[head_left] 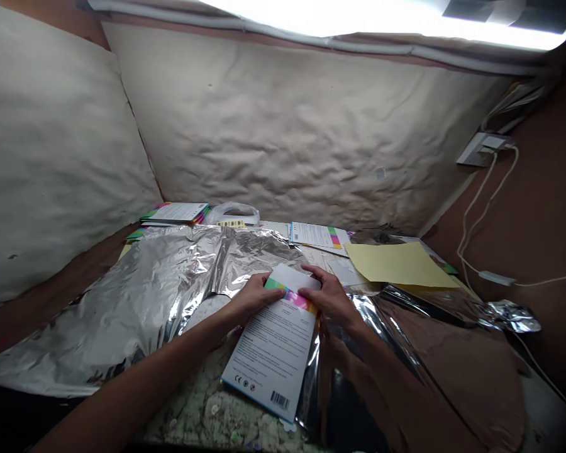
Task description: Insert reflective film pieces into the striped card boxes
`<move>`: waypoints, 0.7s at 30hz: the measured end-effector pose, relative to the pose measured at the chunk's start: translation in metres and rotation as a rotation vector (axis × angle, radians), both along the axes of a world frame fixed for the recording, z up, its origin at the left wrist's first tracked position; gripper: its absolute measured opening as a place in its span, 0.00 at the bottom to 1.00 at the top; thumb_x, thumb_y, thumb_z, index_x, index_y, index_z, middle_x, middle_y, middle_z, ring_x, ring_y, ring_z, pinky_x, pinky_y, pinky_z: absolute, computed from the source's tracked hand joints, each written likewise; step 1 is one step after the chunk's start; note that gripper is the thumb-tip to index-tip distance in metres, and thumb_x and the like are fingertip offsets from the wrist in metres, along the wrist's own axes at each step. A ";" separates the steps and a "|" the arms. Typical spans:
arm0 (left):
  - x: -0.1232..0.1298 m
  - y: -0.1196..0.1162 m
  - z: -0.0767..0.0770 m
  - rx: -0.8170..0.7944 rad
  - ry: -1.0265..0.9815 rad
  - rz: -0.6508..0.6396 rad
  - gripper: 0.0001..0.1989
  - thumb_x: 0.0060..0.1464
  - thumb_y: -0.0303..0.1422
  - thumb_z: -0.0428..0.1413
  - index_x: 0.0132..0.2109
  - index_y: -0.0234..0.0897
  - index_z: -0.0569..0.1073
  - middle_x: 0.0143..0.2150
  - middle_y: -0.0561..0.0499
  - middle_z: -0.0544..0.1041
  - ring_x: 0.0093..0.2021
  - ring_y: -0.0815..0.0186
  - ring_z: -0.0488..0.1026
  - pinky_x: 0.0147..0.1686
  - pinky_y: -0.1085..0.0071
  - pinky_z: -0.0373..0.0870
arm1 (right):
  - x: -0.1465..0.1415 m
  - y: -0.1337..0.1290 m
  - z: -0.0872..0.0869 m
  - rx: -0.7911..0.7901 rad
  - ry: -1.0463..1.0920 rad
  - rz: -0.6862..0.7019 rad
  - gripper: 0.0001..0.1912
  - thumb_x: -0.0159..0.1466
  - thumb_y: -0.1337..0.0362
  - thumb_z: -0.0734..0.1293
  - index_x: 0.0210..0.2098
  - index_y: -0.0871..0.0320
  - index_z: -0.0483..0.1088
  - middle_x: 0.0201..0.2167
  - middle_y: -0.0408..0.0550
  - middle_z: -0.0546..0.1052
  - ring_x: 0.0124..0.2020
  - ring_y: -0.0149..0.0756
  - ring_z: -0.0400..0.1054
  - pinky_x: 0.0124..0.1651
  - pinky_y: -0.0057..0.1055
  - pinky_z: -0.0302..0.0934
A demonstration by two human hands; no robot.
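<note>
Together, the left hand [251, 297] and right hand [329, 297] clamp the top end of a printed barcoded card [271, 355], which extends below them, just beside crumpled silver foil [136, 296].

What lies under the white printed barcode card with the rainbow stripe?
A speckled worktop and crumpled silver foil show at its edges; what lies directly beneath the card is hidden.
</note>
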State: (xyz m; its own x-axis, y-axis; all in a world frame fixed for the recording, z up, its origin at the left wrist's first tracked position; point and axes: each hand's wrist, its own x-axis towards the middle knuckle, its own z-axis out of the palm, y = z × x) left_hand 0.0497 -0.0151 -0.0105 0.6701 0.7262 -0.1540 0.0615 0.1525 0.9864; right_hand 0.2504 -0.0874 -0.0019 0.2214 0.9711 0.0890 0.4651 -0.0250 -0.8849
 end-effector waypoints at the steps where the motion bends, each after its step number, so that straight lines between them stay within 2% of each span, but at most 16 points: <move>1: -0.001 0.004 -0.001 0.041 0.024 -0.006 0.22 0.44 0.38 0.65 0.45 0.32 0.75 0.36 0.47 0.79 0.31 0.62 0.76 0.30 0.71 0.69 | 0.000 0.000 0.000 0.016 -0.007 0.023 0.29 0.53 0.64 0.73 0.56 0.53 0.71 0.52 0.49 0.76 0.51 0.45 0.70 0.54 0.40 0.63; 4: -0.005 0.018 -0.007 0.183 0.055 -0.046 0.22 0.42 0.37 0.66 0.44 0.33 0.74 0.39 0.48 0.79 0.37 0.61 0.76 0.35 0.70 0.70 | -0.004 -0.001 -0.003 0.029 -0.058 0.089 0.21 0.54 0.64 0.72 0.49 0.53 0.76 0.47 0.47 0.79 0.48 0.46 0.71 0.52 0.40 0.64; 7: -0.009 0.029 -0.013 0.467 0.220 -0.079 0.15 0.43 0.38 0.64 0.38 0.34 0.74 0.35 0.50 0.78 0.36 0.62 0.75 0.34 0.70 0.69 | -0.007 -0.002 -0.008 0.023 -0.112 0.160 0.17 0.56 0.64 0.71 0.46 0.54 0.77 0.42 0.47 0.80 0.44 0.46 0.73 0.47 0.39 0.66; 10: -0.013 0.032 -0.013 0.697 0.371 -0.033 0.10 0.43 0.35 0.63 0.33 0.36 0.75 0.31 0.52 0.75 0.34 0.62 0.72 0.33 0.70 0.65 | -0.008 -0.005 -0.009 -0.027 -0.163 0.278 0.22 0.55 0.63 0.71 0.51 0.53 0.74 0.48 0.48 0.77 0.48 0.46 0.71 0.49 0.39 0.64; 13: -0.016 0.032 -0.003 0.742 0.390 -0.046 0.08 0.42 0.31 0.62 0.33 0.37 0.76 0.30 0.53 0.75 0.33 0.62 0.70 0.33 0.71 0.63 | -0.011 -0.006 -0.003 -0.069 -0.284 0.340 0.28 0.55 0.64 0.71 0.56 0.52 0.70 0.53 0.49 0.75 0.51 0.47 0.68 0.50 0.38 0.62; 15: -0.019 0.032 0.007 0.757 0.392 -0.140 0.11 0.41 0.30 0.62 0.37 0.38 0.78 0.30 0.54 0.76 0.32 0.63 0.71 0.32 0.71 0.62 | -0.016 -0.006 0.001 -0.094 -0.397 0.351 0.24 0.56 0.67 0.69 0.53 0.53 0.72 0.46 0.48 0.77 0.46 0.45 0.70 0.44 0.35 0.61; 18: -0.022 0.032 0.019 0.811 0.411 -0.372 0.18 0.40 0.29 0.63 0.43 0.41 0.79 0.31 0.54 0.78 0.30 0.64 0.72 0.30 0.73 0.61 | -0.027 -0.005 0.003 -0.106 -0.593 0.359 0.11 0.58 0.69 0.67 0.40 0.54 0.75 0.34 0.45 0.77 0.37 0.40 0.69 0.34 0.30 0.55; 19: -0.022 0.031 0.019 0.856 0.432 -0.410 0.16 0.41 0.27 0.62 0.42 0.41 0.80 0.31 0.54 0.78 0.30 0.64 0.72 0.30 0.73 0.61 | -0.032 -0.006 0.001 -0.089 -0.667 0.352 0.07 0.59 0.69 0.66 0.36 0.54 0.74 0.33 0.45 0.76 0.35 0.39 0.68 0.33 0.30 0.53; 21: -0.024 0.027 0.015 0.983 0.488 -0.387 0.11 0.44 0.24 0.59 0.37 0.41 0.80 0.31 0.53 0.79 0.31 0.64 0.73 0.31 0.73 0.61 | -0.040 -0.010 -0.002 -0.044 -0.805 0.335 0.07 0.62 0.70 0.63 0.33 0.55 0.73 0.32 0.47 0.75 0.35 0.38 0.67 0.32 0.30 0.51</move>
State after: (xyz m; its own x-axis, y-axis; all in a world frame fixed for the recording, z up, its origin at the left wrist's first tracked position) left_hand 0.0256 0.0121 0.0045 0.8979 0.4361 0.0590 0.3428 -0.7772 0.5277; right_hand 0.2104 -0.0973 -0.0039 -0.1909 0.9800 0.0566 0.9375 0.1991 -0.2854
